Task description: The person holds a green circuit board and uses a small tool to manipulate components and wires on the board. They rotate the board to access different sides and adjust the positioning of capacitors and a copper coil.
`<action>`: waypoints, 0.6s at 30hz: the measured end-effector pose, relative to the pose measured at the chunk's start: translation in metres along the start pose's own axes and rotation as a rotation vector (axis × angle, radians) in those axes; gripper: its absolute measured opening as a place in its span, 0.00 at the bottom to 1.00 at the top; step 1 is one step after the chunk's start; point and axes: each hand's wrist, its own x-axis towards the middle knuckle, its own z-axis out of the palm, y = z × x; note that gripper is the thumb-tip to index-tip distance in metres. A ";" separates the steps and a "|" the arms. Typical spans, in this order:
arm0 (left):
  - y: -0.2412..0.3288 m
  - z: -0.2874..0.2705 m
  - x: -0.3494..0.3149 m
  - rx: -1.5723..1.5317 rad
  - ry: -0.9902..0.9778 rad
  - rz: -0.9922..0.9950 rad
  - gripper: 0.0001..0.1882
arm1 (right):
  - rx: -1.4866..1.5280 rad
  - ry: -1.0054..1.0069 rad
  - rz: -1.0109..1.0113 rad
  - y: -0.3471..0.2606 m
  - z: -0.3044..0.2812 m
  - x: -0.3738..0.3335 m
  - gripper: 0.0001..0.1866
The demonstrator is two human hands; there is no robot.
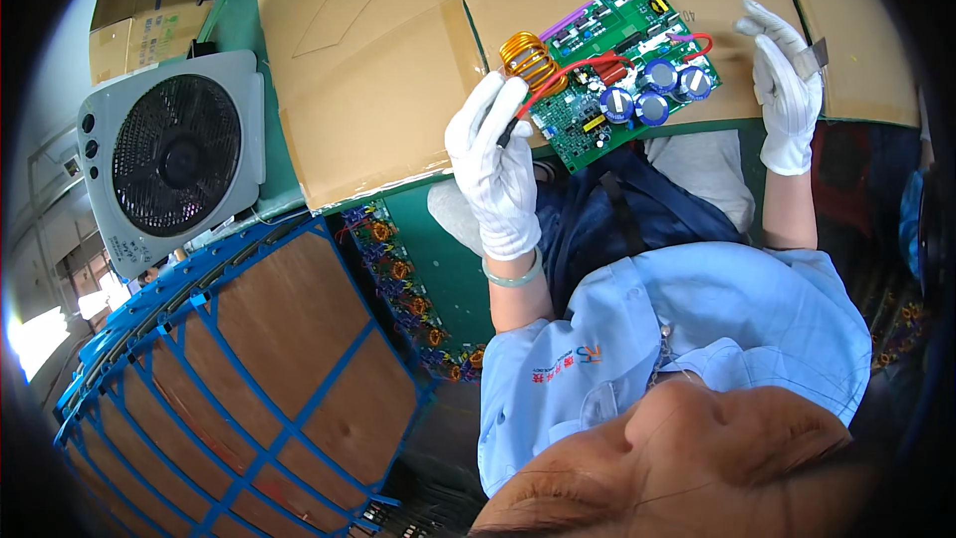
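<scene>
A green circuit board (619,70) lies at an angle over the cardboard's near edge, above my lap. It carries several blue-sleeved round capacitors (652,108), a copper wire coil (531,62) and red wires. My left hand (490,164), in a white glove, is at the board's left side, fingers closed by the coil around a red wire (546,88). The wire's black end (507,133) lies against the glove. To the right of the board, apart from it, my gloved right hand (789,100) is raised with a small flat grey strip (811,58) at its fingers.
Flattened cardboard (378,70) covers the green table. A grey box fan (179,144) stands at the left. Below it is a brown wooden panel (289,339) with blue strapping. Several boards with copper coils (398,271) are lined up beside my left forearm. Cartons (149,10) stand at far left.
</scene>
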 end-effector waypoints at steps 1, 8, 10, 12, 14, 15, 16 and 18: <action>-0.003 0.002 0.000 -0.060 0.010 -0.021 0.14 | -0.010 -0.011 0.002 0.002 -0.003 0.001 0.19; -0.010 -0.005 0.004 -0.067 0.026 -0.051 0.17 | -0.029 -0.034 0.044 0.008 -0.003 0.003 0.19; -0.015 -0.007 0.006 0.056 0.122 0.038 0.17 | -0.029 -0.037 0.063 0.010 -0.003 0.005 0.19; -0.022 -0.011 0.003 -0.018 0.251 -0.025 0.17 | -0.039 -0.031 0.093 0.010 -0.005 0.005 0.19; -0.026 -0.017 0.005 0.052 0.314 -0.124 0.18 | -0.051 -0.006 0.098 0.009 -0.005 0.004 0.18; -0.028 -0.021 0.006 0.088 0.349 -0.174 0.18 | -0.057 0.003 0.100 0.009 -0.005 0.004 0.18; -0.036 -0.024 0.005 0.002 0.399 -0.171 0.18 | -0.061 0.004 0.102 0.011 -0.005 0.006 0.18; -0.035 -0.030 0.004 0.062 0.362 -0.284 0.18 | -0.066 -0.001 0.089 0.013 -0.005 0.006 0.18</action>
